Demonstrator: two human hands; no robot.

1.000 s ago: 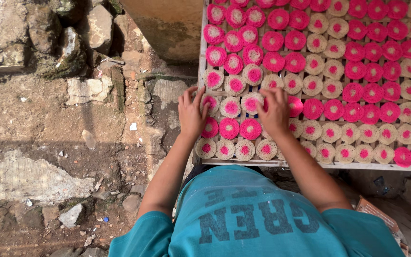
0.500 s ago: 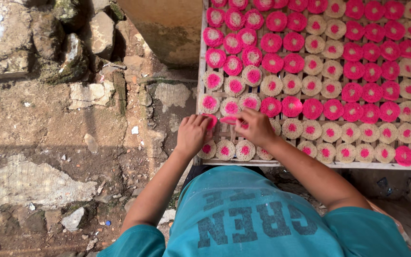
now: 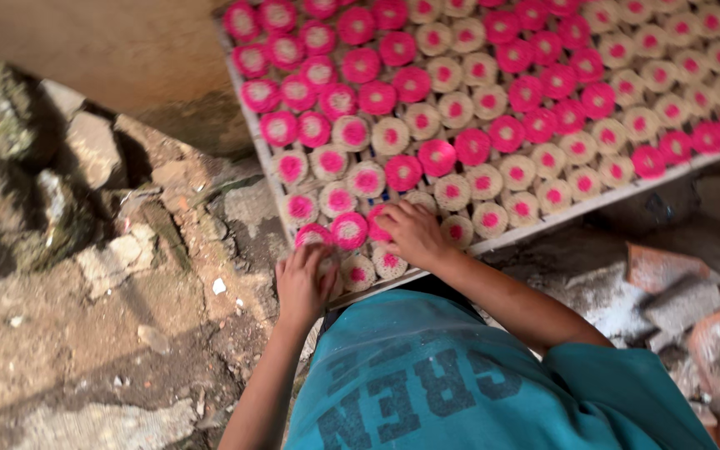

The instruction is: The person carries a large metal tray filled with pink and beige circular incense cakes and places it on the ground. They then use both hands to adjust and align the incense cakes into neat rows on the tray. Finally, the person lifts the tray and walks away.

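A large flat tray [image 3: 253, 125] holds several rows of round bundles, some with bright pink tops [image 3: 437, 156] and some pale with a pink centre [image 3: 517, 172]. My left hand [image 3: 304, 283] is at the tray's near-left corner, its fingers curled over a pale bundle [image 3: 358, 272] on the edge. My right hand [image 3: 416, 236] lies flat on the front rows just to the right. Its fingertips press on a pink bundle [image 3: 349, 229]. My teal shirt [image 3: 460, 383] fills the bottom of the view.
Rough stone and rubble ground [image 3: 85, 275] lies to the left of the tray. Broken bricks [image 3: 668, 283] lie at the lower right. A tan wall [image 3: 110, 42] stands behind the tray's left corner.
Both hands slid from the middle front rows toward the tray's near-left corner. The view tilted and moved closer to the tray.
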